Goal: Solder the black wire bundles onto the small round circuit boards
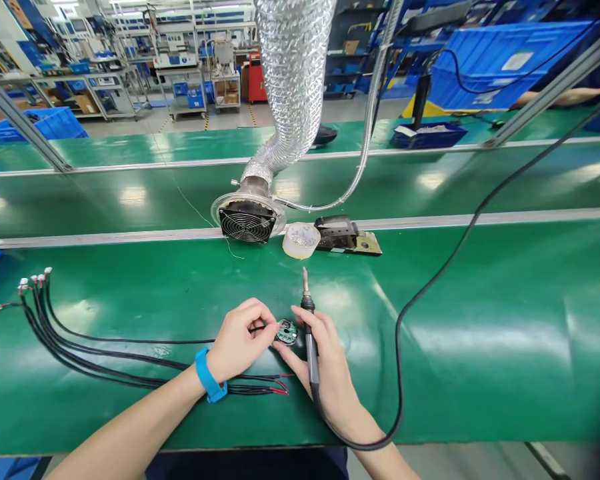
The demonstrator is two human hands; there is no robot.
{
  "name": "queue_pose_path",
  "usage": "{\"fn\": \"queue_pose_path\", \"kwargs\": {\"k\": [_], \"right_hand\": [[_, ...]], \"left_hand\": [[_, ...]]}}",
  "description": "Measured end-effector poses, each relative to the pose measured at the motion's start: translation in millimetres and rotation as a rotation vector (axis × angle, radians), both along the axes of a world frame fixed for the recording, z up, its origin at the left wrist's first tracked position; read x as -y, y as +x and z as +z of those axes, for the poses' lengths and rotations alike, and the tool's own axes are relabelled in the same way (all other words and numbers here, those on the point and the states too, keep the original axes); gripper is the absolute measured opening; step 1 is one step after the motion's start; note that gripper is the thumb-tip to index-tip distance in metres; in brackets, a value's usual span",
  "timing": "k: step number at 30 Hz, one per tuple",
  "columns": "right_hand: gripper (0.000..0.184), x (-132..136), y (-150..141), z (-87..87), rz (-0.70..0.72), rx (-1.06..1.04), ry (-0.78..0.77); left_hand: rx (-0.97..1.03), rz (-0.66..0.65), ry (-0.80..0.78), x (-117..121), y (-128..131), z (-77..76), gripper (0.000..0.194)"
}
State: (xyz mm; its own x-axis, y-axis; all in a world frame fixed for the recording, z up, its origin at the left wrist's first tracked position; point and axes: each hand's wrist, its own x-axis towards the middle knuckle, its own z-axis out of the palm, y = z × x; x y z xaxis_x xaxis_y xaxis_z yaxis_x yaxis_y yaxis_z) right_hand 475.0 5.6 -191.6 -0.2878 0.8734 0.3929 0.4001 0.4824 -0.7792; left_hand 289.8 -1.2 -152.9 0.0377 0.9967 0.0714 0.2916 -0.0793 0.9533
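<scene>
My left hand (245,337), with a blue wristband (211,375), is closed in a pinch on the end of a black cable (180,342). Its fingertips meet the left edge of a small round green circuit board (287,332). My right hand (325,363) holds a soldering iron (311,347), its tip pointing away from me. The right thumb reaches the board's lower left edge. Below the hands lie the red and black wire ends (280,389) of several more black cables (105,377). White connectors (24,283) finish their far ends at the left.
A fume extractor fan (247,223) hangs from a silver duct (295,67) beyond my hands. A roll of tape (301,241) and a soldering iron stand (347,235) sit at the green bench's (480,333) back. The iron's black cord (400,333) loops along my right.
</scene>
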Motion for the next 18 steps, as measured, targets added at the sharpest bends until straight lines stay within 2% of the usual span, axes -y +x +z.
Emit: {"fn": "queue_pose_path", "kwargs": {"k": [4, 10, 16, 18], "right_hand": [[0.048, 1.3, -5.8, 2.6, -0.046, 0.017, 0.041], [0.049, -5.1, 5.6, 10.9, 0.22, -0.074, -0.104], [0.049, -2.1, 1.1, 4.3, 0.063, -0.051, -0.068], [0.045, -2.9, -2.5, 5.3, 0.081, -0.081, -0.085]], "left_hand": [[0.006, 0.022, -0.009, -5.6, -5.8, -0.8, 0.019], [0.006, -0.002, -0.027, -7.7, -10.2, 8.6, 0.018], [-0.052, -0.072, 0.018, -3.9, -8.0, 10.1, 0.016], [-0.07, -0.083, 0.04, -3.1, -7.6, 9.1, 0.015]]}}
